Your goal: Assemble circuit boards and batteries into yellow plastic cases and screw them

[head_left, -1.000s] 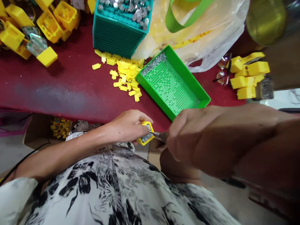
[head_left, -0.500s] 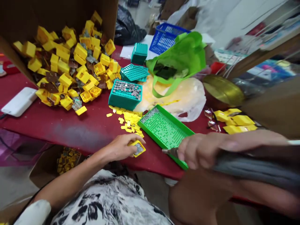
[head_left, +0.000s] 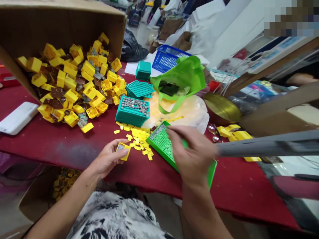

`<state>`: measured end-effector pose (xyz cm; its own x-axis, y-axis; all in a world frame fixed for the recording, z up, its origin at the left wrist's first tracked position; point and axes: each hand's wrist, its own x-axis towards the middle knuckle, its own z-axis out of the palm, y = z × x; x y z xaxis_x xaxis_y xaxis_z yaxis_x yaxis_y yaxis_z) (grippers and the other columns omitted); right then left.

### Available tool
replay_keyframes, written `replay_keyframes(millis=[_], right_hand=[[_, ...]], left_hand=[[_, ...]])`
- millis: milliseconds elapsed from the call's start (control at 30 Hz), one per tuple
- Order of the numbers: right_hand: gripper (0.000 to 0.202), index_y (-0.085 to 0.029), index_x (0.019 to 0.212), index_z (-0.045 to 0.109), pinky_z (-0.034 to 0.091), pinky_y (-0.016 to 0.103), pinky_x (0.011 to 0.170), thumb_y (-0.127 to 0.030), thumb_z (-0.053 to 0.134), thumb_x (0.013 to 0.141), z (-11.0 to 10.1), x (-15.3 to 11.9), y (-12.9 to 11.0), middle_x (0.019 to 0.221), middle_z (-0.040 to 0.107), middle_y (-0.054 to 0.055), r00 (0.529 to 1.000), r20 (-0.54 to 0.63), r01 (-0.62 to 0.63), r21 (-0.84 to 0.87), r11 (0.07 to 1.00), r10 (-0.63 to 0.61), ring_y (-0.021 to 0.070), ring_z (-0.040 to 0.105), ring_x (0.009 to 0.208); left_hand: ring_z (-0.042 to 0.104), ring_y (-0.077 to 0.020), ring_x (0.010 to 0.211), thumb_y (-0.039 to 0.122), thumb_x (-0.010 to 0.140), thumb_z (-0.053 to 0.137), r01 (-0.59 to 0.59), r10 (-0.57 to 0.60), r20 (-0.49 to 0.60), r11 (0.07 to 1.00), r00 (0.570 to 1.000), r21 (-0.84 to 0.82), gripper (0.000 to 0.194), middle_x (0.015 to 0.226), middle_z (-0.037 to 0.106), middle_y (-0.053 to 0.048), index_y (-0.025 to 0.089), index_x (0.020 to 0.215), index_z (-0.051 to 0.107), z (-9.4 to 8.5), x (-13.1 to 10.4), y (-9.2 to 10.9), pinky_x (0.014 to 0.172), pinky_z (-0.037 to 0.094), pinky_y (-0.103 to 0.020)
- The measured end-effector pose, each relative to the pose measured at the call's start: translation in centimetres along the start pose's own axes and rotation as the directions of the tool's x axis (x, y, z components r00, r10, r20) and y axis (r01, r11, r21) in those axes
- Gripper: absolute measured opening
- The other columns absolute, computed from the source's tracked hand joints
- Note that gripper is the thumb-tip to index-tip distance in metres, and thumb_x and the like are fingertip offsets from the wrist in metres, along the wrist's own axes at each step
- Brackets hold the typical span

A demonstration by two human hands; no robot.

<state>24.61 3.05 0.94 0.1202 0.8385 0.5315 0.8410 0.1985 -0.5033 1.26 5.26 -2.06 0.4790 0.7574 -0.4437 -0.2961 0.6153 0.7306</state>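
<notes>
My left hand (head_left: 107, 158) grips a small yellow plastic case (head_left: 126, 153) with grey parts inside, its open side facing up. Over the green tray (head_left: 161, 151), my right hand (head_left: 193, 154) is closed on a long grey screwdriver (head_left: 261, 143) whose shaft runs off to the right. Its tip is hidden behind my fingers. Rows of small silver pieces fill the far-left end of the tray. Small flat yellow pieces (head_left: 141, 137) lie scattered between the tray and my left hand.
A tipped cardboard box (head_left: 62, 16) spills yellow cases (head_left: 71, 96) at the left. Stacked teal trays (head_left: 132, 116) holding silver discs stand behind the flat pieces. Beyond are a green bag (head_left: 191, 74) and blue basket (head_left: 169, 59). Glasses (head_left: 213, 131) and more yellow cases lie right.
My left hand has moved left with the yellow case. My right hand has swung from the tray's near end towards its far-left end, still with the screwdriver.
</notes>
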Motion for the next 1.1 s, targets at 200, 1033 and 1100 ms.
replay_keyframes(millis=[200, 1033, 1100], right_hand=[[0.027, -0.011, 0.102, 0.075, 0.050, 0.038, 0.083, -0.020, 0.050, 0.096, 6.2, 6.1, 0.7, 0.097, 0.071, 0.017, 0.966, 0.201, -0.044, -0.493, 0.869, 0.163, 0.0262, 0.065, 0.093], [0.034, -0.006, 0.103, 0.069, 0.044, 0.041, 0.078, -0.016, 0.038, 0.093, 8.8, 8.3, 0.2, 0.100, 0.063, 0.025, 0.928, 0.311, 0.038, -0.626, 0.779, 0.205, 0.0293, 0.058, 0.088], [0.032, -0.008, 0.100, 0.070, 0.044, 0.039, 0.077, -0.017, 0.040, 0.092, 9.2, 8.1, 0.4, 0.096, 0.064, 0.023, 0.950, 0.268, 0.031, -0.598, 0.801, 0.163, 0.0275, 0.056, 0.086]], left_hand=[[0.062, -0.0139, 0.085, 0.037, 0.064, 0.092, -0.036, 0.038, -0.040, 0.998, 0.998, 0.059, 0.066, 0.096, 0.066, -0.005, 0.015, 0.121, 0.067, -1.0, -0.3, -0.4, 0.071, 0.049, -0.024], [0.076, -0.0188, 0.078, 0.019, 0.095, 0.060, -0.120, 0.057, -0.208, 0.945, 0.976, -0.305, 0.019, 0.092, 0.077, -0.010, 0.009, 0.101, 0.075, -3.4, 0.3, -0.6, 0.066, 0.062, -0.026], [0.077, -0.0195, 0.078, 0.018, 0.096, 0.057, -0.124, 0.057, -0.214, 0.943, 0.975, -0.310, 0.020, 0.092, 0.078, -0.011, 0.008, 0.100, 0.075, -3.3, 0.3, -0.6, 0.065, 0.062, -0.026]])
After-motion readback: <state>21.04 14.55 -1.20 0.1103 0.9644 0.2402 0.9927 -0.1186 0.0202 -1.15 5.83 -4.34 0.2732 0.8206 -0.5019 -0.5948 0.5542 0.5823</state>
